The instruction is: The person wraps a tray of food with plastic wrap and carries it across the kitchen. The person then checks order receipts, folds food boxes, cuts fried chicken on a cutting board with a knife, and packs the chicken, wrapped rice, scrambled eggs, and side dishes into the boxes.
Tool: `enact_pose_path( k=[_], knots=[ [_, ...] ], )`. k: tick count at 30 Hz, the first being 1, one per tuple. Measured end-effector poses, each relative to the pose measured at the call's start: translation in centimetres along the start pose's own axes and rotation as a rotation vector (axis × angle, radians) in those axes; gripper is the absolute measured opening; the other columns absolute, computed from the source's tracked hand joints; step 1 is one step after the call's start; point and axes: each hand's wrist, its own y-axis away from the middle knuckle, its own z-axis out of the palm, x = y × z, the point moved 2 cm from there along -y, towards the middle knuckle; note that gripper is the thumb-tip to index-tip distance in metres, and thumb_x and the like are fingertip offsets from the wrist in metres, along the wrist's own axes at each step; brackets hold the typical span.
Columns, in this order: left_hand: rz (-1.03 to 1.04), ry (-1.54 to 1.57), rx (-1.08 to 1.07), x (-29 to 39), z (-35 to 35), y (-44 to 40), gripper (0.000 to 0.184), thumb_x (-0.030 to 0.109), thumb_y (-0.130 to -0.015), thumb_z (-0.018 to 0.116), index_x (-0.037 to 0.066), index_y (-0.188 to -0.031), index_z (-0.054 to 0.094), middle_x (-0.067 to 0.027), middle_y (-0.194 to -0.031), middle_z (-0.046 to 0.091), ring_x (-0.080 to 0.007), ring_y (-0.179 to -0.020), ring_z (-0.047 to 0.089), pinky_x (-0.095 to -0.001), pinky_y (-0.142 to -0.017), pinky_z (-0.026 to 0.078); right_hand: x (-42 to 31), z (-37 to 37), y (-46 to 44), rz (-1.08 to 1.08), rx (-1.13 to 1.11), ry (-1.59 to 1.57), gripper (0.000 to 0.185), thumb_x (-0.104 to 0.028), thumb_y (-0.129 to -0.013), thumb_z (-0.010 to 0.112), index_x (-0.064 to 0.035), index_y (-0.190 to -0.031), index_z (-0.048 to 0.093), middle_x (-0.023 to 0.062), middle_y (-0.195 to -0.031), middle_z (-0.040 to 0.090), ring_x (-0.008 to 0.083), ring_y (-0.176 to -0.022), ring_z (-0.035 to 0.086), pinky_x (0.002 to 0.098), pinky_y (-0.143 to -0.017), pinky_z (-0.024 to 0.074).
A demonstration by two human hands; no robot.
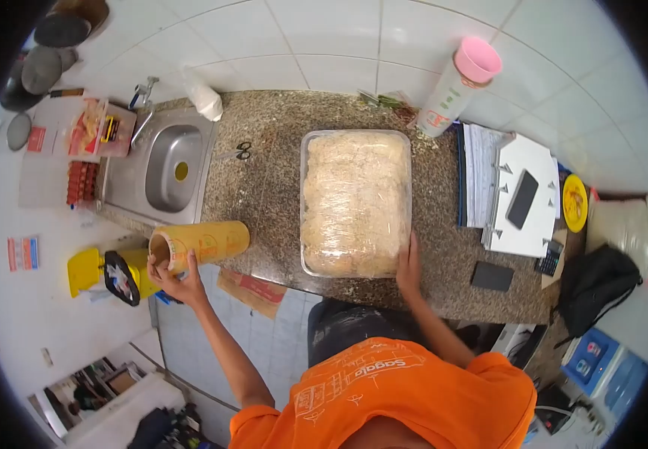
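A clear plastic tray (304,247) sits on the counter, filled with pale, crumb-coated food pieces (356,198) under shiny cling film. My right hand (409,263) rests against the tray's lower right side, its fingers stretched along the wall; the fingers' undersides are hidden. Off to the left, my left hand (178,280) grips the near end of a thick yellowish roll of cling film (215,241), with the thumb over its outside and some fingers at the hollow core. The roll lies sideways near the counter's front edge, apart from the tray.
A steel sink (208,142) is set in the counter at left, with scissors (243,151) beside it. Behind the tray stands a roll with a pink end (477,61). At right lie a white binder (515,224), a phone (522,199) and a dark flat object (492,276).
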Motion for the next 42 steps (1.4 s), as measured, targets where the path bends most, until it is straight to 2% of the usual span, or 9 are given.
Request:
enact_pose_path(
  k=[9,11,15,18,21,23,36,38,42],
  knots=[
    [0.047,-0.158,0.08,5.9,1.0,0.9,0.044,0.017,-0.074,0.082,0.001,-0.103,0.052,-0.0187,-0.131,0.045,-0.0343,-0.122,0.042,-0.0471,-0.1,0.037,-3.5,-1.8,4.8,0.671,-0.138,-0.823,0.058,-0.025,-0.098,0.051,-0.0025,-0.144,0.025,0.0168,-0.139,0.038,0.0308,-0.126,0.041,0.0397,-0.106,0.0371],
    [0.13,-0.127,0.462,8.7,2.2,1.9,0.038,0.014,-0.079,0.076,0.002,-0.105,0.052,-0.0194,-0.13,0.045,-0.0339,-0.12,0.044,-0.0474,-0.1,0.037,-2.8,-1.8,4.5,0.783,-0.089,-1.029,0.05,-0.02,-0.092,0.055,-0.0025,-0.134,0.033,0.0179,-0.13,0.042,0.0333,-0.12,0.046,0.0435,-0.105,0.0406],
    [0.041,0.457,-0.103,15.7,14.3,2.9,0.021,0.008,-0.078,0.068,0.001,-0.097,0.059,-0.0145,-0.101,0.063,-0.0331,-0.099,0.057,-0.0415,-0.091,0.042,-2.3,-1.7,4.5,0.968,-0.055,-1.057,0.04,-0.018,-0.09,0.053,-0.0006,-0.123,0.04,0.0195,-0.125,0.044,0.0341,-0.117,0.048,0.0468,-0.105,0.0399],
    [0.121,0.699,-0.599,19.0,26.6,1.3,0.029,0.026,-0.086,0.064,0.006,-0.107,0.064,-0.0138,-0.116,0.064,-0.0339,-0.114,0.055,-0.049,-0.099,0.036,-1.8,-0.3,4.3,1.036,-0.295,-1.139,0.036,-0.02,-0.09,0.053,0.0008,-0.118,0.043,0.0193,-0.12,0.046,0.0342,-0.114,0.048,0.0476,-0.104,0.0407],
    [0.25,0.474,-0.733,22.8,33.6,2.1,0.045,0.046,-0.091,0.052,0.009,-0.114,0.066,-0.0137,-0.119,0.064,-0.0357,-0.117,0.055,-0.0526,-0.105,0.031,-1.5,1.1,5.1,0.915,-0.295,-1.158,0.033,-0.022,-0.09,0.054,0.0006,-0.112,0.045,0.0196,-0.117,0.046,0.0347,-0.112,0.049,0.0494,-0.102,0.0426],
    [0.197,0.295,-1.242,23.8,34.9,1.9,0.063,0.061,-0.09,0.044,0.008,-0.114,0.067,-0.0195,-0.128,0.058,-0.0382,-0.118,0.054,-0.0452,-0.101,0.04,-2.7,1.6,5.6,0.889,-0.163,-1.088,0.031,-0.023,-0.091,0.052,0.0003,-0.11,0.046,0.0191,-0.115,0.046,0.0348,-0.11,0.049,0.0517,-0.1,0.0431],
    [-0.651,0.357,-0.96,13.6,16.2,9.4,0.058,0.058,-0.092,0.042,0.004,-0.097,0.063,-0.0209,-0.098,0.066,-0.0394,-0.097,0.061,-0.048,-0.087,0.044,-7.9,-10.0,5.7,0.078,0.254,-0.213,0.042,-0.029,-0.089,0.068,-0.0057,-0.12,0.053,0.0036,-0.101,0.06,0.0133,-0.086,0.057,0.0274,-0.064,0.0459],
    [-0.705,0.354,-1.063,12.1,9.9,10.9,0.06,0.059,-0.092,0.042,0.003,-0.098,0.062,-0.0224,-0.099,0.064,-0.0382,-0.097,0.061,-0.0462,-0.085,0.045,-11.9,-13.0,6.6,0.097,0.148,0.081,0.059,-0.027,-0.09,0.066,0.0027,-0.135,0.042,0.0139,-0.123,0.054,0.0222,-0.107,0.053,0.0333,-0.091,0.0437],
    [-0.793,0.549,-1.101,7.2,1.6,16.9,0.062,0.057,-0.093,0.044,-0.001,-0.108,0.062,-0.0242,-0.103,0.062,-0.0382,-0.1,0.06,-0.0461,-0.086,0.045,-16.9,-13.7,10.2,0.061,0.19,0.397,0.067,-0.033,-0.091,0.064,0.0063,-0.137,0.037,0.0192,-0.13,0.048,0.0279,-0.112,0.05,0.038,-0.096,0.0413]
  ],
)
